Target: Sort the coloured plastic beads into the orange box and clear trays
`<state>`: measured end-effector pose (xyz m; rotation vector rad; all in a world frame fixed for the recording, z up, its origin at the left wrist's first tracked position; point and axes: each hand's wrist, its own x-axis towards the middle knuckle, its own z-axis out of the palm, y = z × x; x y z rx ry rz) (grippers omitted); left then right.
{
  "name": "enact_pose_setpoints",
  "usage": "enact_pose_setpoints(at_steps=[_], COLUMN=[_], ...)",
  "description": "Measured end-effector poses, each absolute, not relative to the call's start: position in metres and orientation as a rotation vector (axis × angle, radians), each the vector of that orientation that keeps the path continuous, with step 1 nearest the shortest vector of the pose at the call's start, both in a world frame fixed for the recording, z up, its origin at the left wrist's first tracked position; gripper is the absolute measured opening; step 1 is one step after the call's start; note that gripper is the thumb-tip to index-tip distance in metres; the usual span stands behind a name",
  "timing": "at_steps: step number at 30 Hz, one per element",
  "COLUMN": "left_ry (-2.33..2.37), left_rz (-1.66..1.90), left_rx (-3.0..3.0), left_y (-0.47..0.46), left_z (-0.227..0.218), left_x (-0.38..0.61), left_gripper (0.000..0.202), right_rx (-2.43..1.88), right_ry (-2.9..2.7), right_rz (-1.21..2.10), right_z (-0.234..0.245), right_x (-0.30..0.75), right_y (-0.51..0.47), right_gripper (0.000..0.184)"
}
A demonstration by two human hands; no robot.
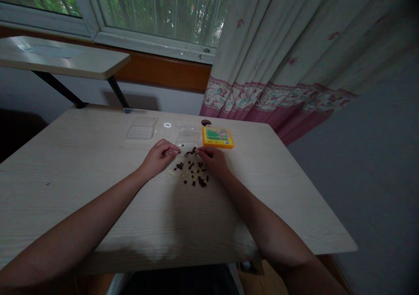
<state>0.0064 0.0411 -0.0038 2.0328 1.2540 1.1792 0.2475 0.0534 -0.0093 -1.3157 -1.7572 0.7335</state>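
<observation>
Small dark brown and pale yellow pieces [200, 182], like tiny building bricks, lie scattered on the table between and in front of my hands. My left hand [159, 157] is closed at the left of the pieces, its fingertips round a small clear plastic item [170, 152]. On the other side, my right hand [212, 157] pinches its thumb and fingers together at the upper right edge of the scatter. Whatever it holds is too small to make out. Just behind it lies a yellow box [218, 145] with a green picture on its lid.
Clear plastic trays [140, 132] lie at the back left, and another clear container [188, 133] sits behind the pieces. A round hole [206, 122] opens near the table's back edge. A raised shelf [65, 57] stands at the left; a curtain [262, 85] hangs behind.
</observation>
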Motion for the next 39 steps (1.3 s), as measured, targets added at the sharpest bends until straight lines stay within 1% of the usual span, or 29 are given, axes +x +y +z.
enact_pose_setpoints(at_steps=[8,14,23,29,31,34,39], left_ry=[1.332,1.325,1.286,1.297,1.347,1.371,1.299], left_rz=[1.204,1.197,1.144,0.987,0.907,0.813,0.708], left_rx=[1.956,1.948,2.029,2.424,2.523,2.601,2.637], left_y=[0.045,0.045,0.04,0.029,0.026,0.025,0.022], left_z=[-0.009,-0.009,0.0,0.006,0.006,0.007,0.012], left_x=[0.008,0.009,0.01,0.01,0.01,0.007,-0.003], left_gripper=[0.019,0.021,0.027,0.018,0.019,0.026,0.023], right_rx=[-1.165,-1.123,-1.14,-1.198,-1.216,-1.185,-1.154], right_ry=[-2.053,-2.204,-2.274,-2.358,-2.393,-2.451,-2.457], right_rz=[0.884,0.826,0.758,0.615,0.573,0.524,0.506], right_z=[-0.004,0.0,0.001,0.0,0.0,-0.002,-0.007], right_x=[0.26,0.26,0.258,0.255,0.254,0.253,0.253], right_y=[0.054,0.052,0.049,0.049,0.049,0.049,0.05], right_gripper=[0.023,0.021,0.022,0.029,0.028,0.025,0.021])
